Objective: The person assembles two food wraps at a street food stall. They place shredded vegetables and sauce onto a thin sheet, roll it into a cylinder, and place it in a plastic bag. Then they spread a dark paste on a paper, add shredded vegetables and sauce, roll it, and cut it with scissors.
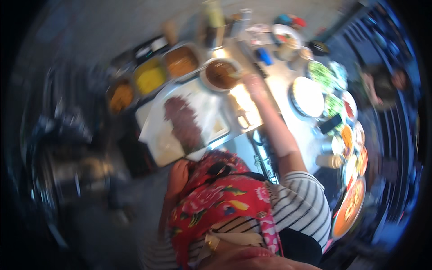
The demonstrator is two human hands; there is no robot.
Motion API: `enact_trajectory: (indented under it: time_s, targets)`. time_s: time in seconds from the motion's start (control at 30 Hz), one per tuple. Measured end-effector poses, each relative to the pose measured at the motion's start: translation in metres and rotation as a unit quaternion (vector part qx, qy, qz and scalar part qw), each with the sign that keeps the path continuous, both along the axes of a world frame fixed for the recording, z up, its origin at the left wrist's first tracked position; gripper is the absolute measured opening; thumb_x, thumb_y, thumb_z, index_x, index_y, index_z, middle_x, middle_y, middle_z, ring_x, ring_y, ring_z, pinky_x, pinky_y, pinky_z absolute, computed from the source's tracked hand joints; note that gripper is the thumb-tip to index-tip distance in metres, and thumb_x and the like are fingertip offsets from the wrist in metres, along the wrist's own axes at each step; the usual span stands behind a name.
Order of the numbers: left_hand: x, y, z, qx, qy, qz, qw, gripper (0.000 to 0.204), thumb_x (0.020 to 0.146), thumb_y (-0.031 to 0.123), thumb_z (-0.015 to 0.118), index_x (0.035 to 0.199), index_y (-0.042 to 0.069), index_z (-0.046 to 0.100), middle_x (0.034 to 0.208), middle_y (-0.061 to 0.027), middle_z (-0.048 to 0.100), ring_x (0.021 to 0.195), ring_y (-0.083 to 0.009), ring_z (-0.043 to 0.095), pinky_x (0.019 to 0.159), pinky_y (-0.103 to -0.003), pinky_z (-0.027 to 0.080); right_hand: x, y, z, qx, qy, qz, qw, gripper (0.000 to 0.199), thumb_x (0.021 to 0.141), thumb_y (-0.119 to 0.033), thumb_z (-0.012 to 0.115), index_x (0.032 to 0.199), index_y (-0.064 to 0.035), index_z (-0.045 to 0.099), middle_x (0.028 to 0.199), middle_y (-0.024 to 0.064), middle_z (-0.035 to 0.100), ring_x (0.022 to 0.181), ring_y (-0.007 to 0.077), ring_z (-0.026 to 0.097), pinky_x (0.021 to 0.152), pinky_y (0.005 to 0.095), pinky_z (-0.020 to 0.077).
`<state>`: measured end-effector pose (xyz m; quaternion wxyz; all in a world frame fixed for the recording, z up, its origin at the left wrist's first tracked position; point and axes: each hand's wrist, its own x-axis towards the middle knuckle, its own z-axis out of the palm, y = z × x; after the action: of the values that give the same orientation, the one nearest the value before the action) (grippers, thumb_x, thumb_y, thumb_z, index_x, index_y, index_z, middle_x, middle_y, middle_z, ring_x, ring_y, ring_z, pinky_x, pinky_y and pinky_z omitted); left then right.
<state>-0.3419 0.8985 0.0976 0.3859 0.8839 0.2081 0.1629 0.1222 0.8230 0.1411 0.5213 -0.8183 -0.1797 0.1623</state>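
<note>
My right arm stretches forward, and my right hand [253, 85] is at the right rim of a white bowl of brown sauce [220, 74]. Its fingers look curled, but blur hides what they hold. My left hand [179, 173] is low by my red flowered apron [216, 193], beside the near edge of a pale tray [164, 155]; its fingertips cannot be made out. On the tray lies a white sheet [155, 119] bearing a long strip of reddish-brown food, perhaps meat [183, 119].
Beyond the tray stand metal pans of orange food [121, 96], yellow food [150, 76] and orange-brown food [181, 62]. To the right are a round white-topped container [308, 96], shredded greens [321, 75], jars [330, 161] and a large orange dish [350, 209]. Another person [382, 85] is at far right.
</note>
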Motion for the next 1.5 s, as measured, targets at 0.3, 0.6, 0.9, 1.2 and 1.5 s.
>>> enact_trajectory:
  time_s: [0.3, 0.6, 0.9, 1.2, 1.5]
  targets:
    - [0.027, -0.005, -0.086, 0.05, 0.029, -0.037, 0.998, 0.022, 0.09, 0.002, 0.056, 0.111, -0.001, 0.065, 0.108, -0.0216, 0.065, 0.101, -0.0404, 0.063, 0.088, -0.046, 0.051, 0.005, -0.006, -0.047, 0.005, -0.13, -0.002, 0.992, 0.032, 0.092, -0.03, 0.052, 0.097, -0.0086, 0.075, 0.085, 0.0193, 0.071, 0.081, 0.0328, 0.068, 0.079, 0.0422, 0.0523]
    - [0.032, -0.006, -0.091, 0.078, -0.009, -0.048, 0.996, 0.021, 0.088, 0.001, 0.058, 0.109, -0.001, 0.065, 0.107, -0.0211, 0.066, 0.099, -0.0402, 0.063, 0.085, -0.046, 0.051, 0.006, -0.008, -0.053, -0.017, -0.114, -0.028, 0.993, 0.04, 0.092, -0.037, 0.056, 0.078, -0.0037, 0.071, 0.075, 0.0165, 0.068, 0.071, 0.0305, 0.064, 0.072, 0.0422, 0.0497]
    - [0.026, -0.01, -0.101, 0.065, 0.012, -0.03, 0.997, 0.023, 0.089, 0.003, 0.059, 0.111, 0.002, 0.066, 0.108, -0.0193, 0.066, 0.102, -0.0379, 0.064, 0.088, -0.043, 0.051, -0.002, -0.004, -0.059, 0.069, -0.066, -0.04, 0.995, 0.036, 0.091, -0.033, 0.062, 0.079, -0.0013, 0.073, 0.07, 0.015, 0.067, 0.065, 0.0245, 0.061, 0.068, 0.0394, 0.0499]
    - [0.024, -0.014, -0.103, 0.071, 0.003, -0.028, 0.997, 0.022, 0.09, 0.004, 0.058, 0.111, 0.001, 0.065, 0.108, -0.0202, 0.065, 0.101, -0.0388, 0.063, 0.088, -0.044, 0.051, -0.005, -0.005, -0.052, 0.027, -0.056, -0.013, 0.998, 0.032, 0.093, -0.026, 0.054, 0.102, -0.0035, 0.075, 0.09, 0.0235, 0.071, 0.081, 0.0341, 0.07, 0.08, 0.0414, 0.0538]
    - [0.026, -0.019, -0.092, 0.058, 0.017, -0.037, 0.997, 0.022, 0.089, 0.003, 0.059, 0.11, -0.001, 0.065, 0.109, -0.0194, 0.067, 0.101, -0.0381, 0.064, 0.088, -0.043, 0.051, -0.024, 0.015, -0.064, 0.088, 0.031, -0.013, 0.996, 0.037, 0.1, -0.025, 0.05, 0.129, -0.0055, 0.064, 0.093, 0.0131, 0.071, 0.08, 0.0192, 0.065, 0.075, 0.033, 0.0525]
